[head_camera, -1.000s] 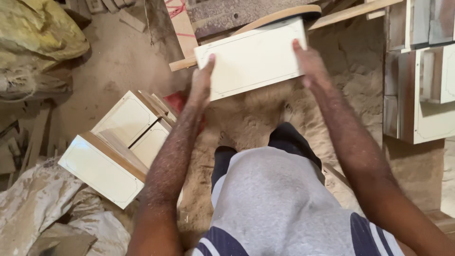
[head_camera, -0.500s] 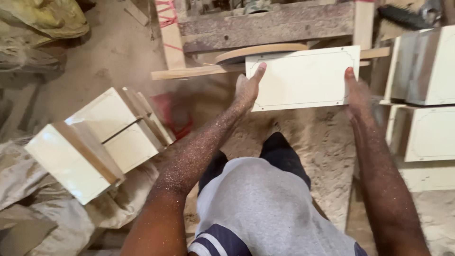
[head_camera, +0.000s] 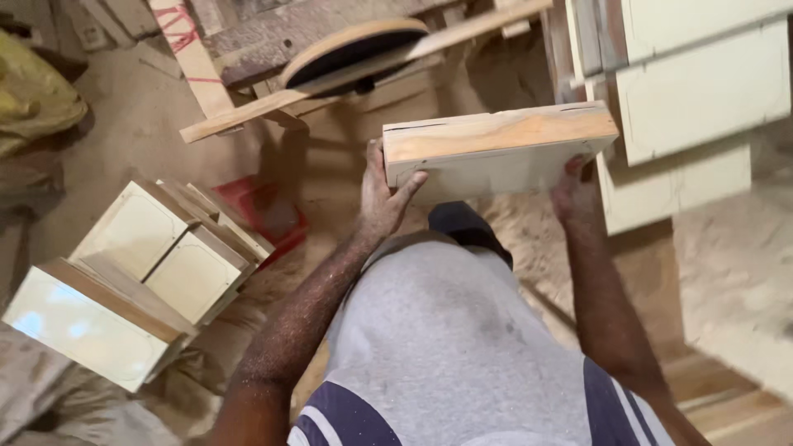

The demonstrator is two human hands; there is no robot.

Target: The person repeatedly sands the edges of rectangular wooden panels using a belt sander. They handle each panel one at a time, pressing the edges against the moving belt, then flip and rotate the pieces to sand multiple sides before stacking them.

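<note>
While my left hand (head_camera: 382, 196) and right hand (head_camera: 572, 192) clamp the ends of the cream panel (head_camera: 498, 152), held at twelve o'clock above my lap, I'm turning it for inspection; next probably needs steady tilting. Its bare wooden edge faces up, dusty.
</note>
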